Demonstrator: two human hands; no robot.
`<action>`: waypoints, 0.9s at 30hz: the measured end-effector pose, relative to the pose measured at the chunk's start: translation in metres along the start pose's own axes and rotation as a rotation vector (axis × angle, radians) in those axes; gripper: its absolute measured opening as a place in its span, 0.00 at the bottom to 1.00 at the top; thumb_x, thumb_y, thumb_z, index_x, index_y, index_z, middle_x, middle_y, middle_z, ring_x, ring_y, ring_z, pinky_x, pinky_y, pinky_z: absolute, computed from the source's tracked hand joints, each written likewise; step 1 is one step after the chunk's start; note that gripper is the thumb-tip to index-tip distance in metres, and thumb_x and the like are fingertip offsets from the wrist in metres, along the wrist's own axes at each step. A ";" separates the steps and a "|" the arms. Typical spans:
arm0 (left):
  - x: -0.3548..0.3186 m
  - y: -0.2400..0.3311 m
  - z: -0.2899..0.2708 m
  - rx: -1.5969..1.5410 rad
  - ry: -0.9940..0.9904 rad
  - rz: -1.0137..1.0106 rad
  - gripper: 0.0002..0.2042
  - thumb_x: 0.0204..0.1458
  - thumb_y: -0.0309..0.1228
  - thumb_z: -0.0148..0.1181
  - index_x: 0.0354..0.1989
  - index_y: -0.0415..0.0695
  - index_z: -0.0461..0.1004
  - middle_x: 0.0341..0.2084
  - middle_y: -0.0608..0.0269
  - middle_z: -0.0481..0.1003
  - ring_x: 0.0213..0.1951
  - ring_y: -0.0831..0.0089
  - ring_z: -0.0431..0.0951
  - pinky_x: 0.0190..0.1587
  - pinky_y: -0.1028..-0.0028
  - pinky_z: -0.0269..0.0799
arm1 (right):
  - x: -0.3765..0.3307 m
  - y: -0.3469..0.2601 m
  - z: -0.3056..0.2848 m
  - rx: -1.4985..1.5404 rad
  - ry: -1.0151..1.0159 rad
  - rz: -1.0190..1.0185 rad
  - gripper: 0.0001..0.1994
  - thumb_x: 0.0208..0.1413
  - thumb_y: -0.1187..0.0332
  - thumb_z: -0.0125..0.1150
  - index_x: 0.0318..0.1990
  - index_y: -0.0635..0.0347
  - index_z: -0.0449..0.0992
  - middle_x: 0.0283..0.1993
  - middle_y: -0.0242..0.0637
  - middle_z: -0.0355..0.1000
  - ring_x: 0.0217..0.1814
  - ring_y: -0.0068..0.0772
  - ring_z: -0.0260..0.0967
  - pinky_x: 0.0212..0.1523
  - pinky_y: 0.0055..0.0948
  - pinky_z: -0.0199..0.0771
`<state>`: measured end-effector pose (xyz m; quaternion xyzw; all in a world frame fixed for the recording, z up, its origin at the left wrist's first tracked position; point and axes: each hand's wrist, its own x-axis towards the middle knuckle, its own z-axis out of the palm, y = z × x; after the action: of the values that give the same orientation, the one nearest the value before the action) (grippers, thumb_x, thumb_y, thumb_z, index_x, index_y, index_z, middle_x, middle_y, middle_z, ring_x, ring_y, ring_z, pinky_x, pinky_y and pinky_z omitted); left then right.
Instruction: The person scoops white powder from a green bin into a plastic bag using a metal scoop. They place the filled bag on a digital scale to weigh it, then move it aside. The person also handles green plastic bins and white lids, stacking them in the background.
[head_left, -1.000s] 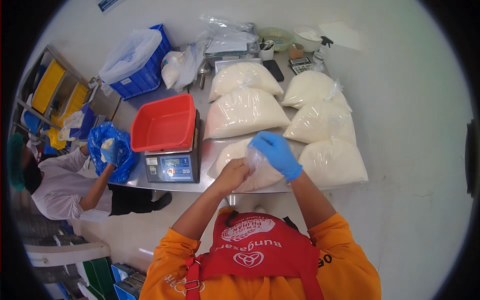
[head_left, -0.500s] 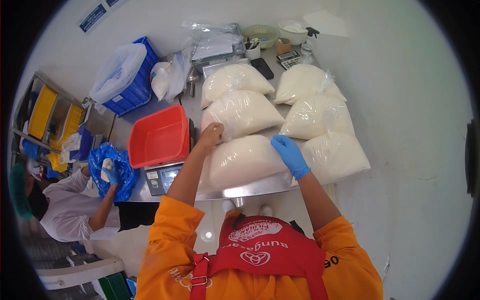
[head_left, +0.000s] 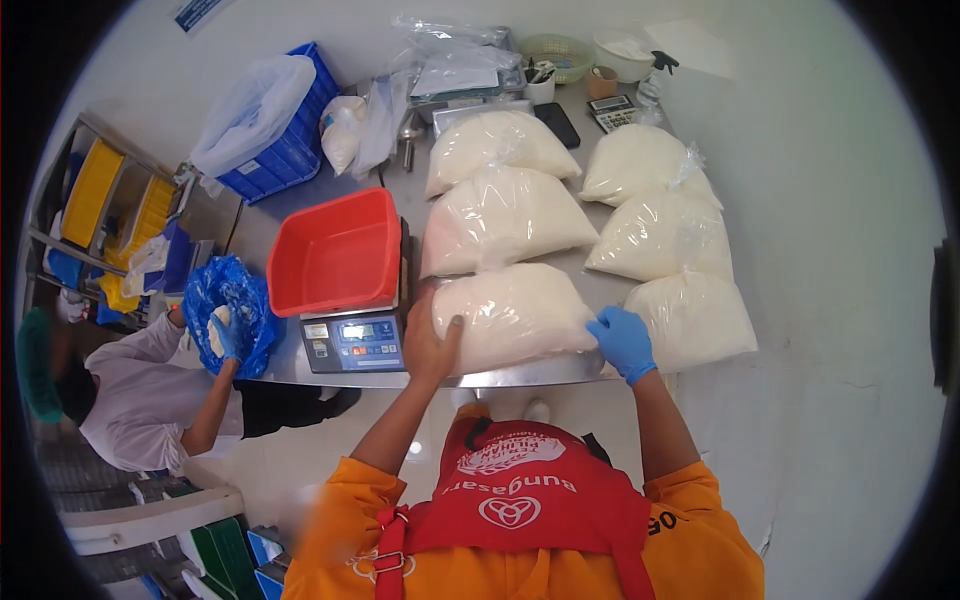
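Observation:
A clear plastic bag of off-white powder (head_left: 515, 312) lies at the table's near edge, between my two hands. My bare left hand (head_left: 432, 342) cups its left end, the thumb on top and the other fingers partly hidden along the side. At the bag's right corner, my right hand (head_left: 624, 342), in a blue glove, grips the plastic with bent fingers. Behind it in the same column lie a second filled bag (head_left: 510, 222) and a third (head_left: 500, 150). Another column on the right has a near bag (head_left: 692, 318), a middle bag (head_left: 665, 240) and a far bag (head_left: 645, 170).
Left of my bag stands a digital scale (head_left: 352, 345) bearing a red basin (head_left: 335, 255). A lined blue crate (head_left: 270, 170) stands farther back. At far left, a co-worker's gloved hand (head_left: 228, 335) is in a blue bag (head_left: 258, 300). A calculator (head_left: 612, 114) and spray bottle (head_left: 652, 85) stand behind.
My left hand has come down from the middle bag to the near bag's left end. My right hand now grips that bag's right corner. The view has shifted slightly.

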<state>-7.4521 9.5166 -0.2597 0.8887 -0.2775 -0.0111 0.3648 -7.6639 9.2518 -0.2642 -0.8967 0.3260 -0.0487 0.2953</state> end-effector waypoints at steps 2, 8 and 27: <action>0.001 0.008 0.007 0.021 0.027 0.047 0.31 0.50 0.43 0.59 0.62 0.44 0.61 0.56 0.47 0.66 0.59 0.50 0.65 0.59 0.60 0.61 | 0.005 0.001 0.001 -0.258 0.016 -0.028 0.14 0.50 0.59 0.61 0.34 0.61 0.75 0.27 0.44 0.73 0.30 0.44 0.73 0.34 0.41 0.73; 0.001 0.020 0.022 0.051 0.043 0.050 0.30 0.51 0.42 0.57 0.61 0.40 0.62 0.56 0.47 0.65 0.58 0.51 0.66 0.59 0.60 0.62 | 0.013 -0.102 0.004 -0.106 0.328 -0.438 0.34 0.52 0.48 0.58 0.65 0.52 0.62 0.68 0.46 0.54 0.68 0.49 0.53 0.64 0.49 0.53; -0.047 -0.044 -0.033 -0.260 -0.086 -0.057 0.21 0.50 0.31 0.60 0.52 0.37 0.68 0.52 0.44 0.69 0.54 0.50 0.70 0.57 0.62 0.65 | 0.097 -0.114 0.042 0.325 0.484 -0.264 0.24 0.49 0.64 0.64 0.54 0.59 0.70 0.63 0.53 0.57 0.63 0.55 0.56 0.61 0.44 0.57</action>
<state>-7.4633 9.5873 -0.2728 0.8403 -0.2635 -0.0954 0.4641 -7.5129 9.2829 -0.2452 -0.8348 0.2554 -0.3499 0.3398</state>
